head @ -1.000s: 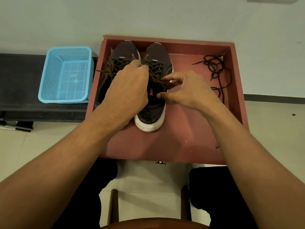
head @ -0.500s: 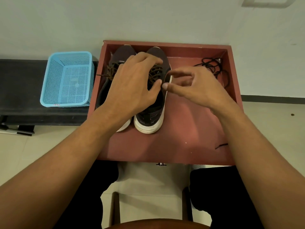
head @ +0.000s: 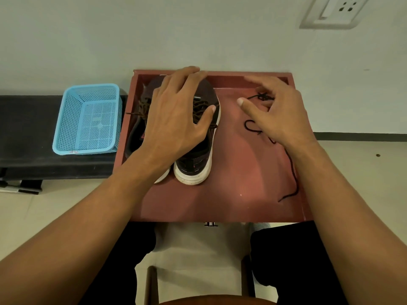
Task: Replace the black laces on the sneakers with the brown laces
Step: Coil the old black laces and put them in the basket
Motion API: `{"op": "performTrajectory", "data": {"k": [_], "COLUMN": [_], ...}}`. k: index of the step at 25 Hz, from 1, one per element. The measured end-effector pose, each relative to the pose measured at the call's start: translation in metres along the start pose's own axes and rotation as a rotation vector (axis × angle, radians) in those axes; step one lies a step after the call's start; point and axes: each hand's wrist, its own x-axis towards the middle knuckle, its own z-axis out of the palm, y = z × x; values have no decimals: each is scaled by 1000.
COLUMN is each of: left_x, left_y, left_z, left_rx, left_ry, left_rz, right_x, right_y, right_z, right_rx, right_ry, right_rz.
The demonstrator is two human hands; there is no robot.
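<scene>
- 2 dark sneakers with white soles stand side by side in the left half of a red tray, heels near, toes far.
- Brown laces are threaded through both, and 1 loose end reaches toward the tray's left wall.
- The left hand is spread over the tops of both sneakers, fingers straight and apart, thumb over the right shoe's lacing. It grips nothing.
- The right hand is over the far right of the tray, fingers loosely bent, thumb out to the left, with nothing visibly held.
- Black laces lie loose on the tray floor under and near that hand, 1 strand trailing toward the near right corner.
- 1 blue basket sits on a black bench left of the tray.
</scene>
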Motion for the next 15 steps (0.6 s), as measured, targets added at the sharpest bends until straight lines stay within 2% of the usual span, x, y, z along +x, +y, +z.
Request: {"op": "performTrajectory", "data": {"k": [5,8,15], "left_x": [5,6,-4], "left_y": [14,28,58], "left_z": [13,30,65], "left_rx": [-114,-199,-284], "left_ry": [-24,-103,-266], "left_rz": [80,160,241], "right_x": [2,1,-2], "right_y": [29,42,57], "right_z": [-30,-36,-28], "right_rx": [-140,-225,-350], "right_ry": [36,-24,-196], "right_rz": [181,270,329]}}
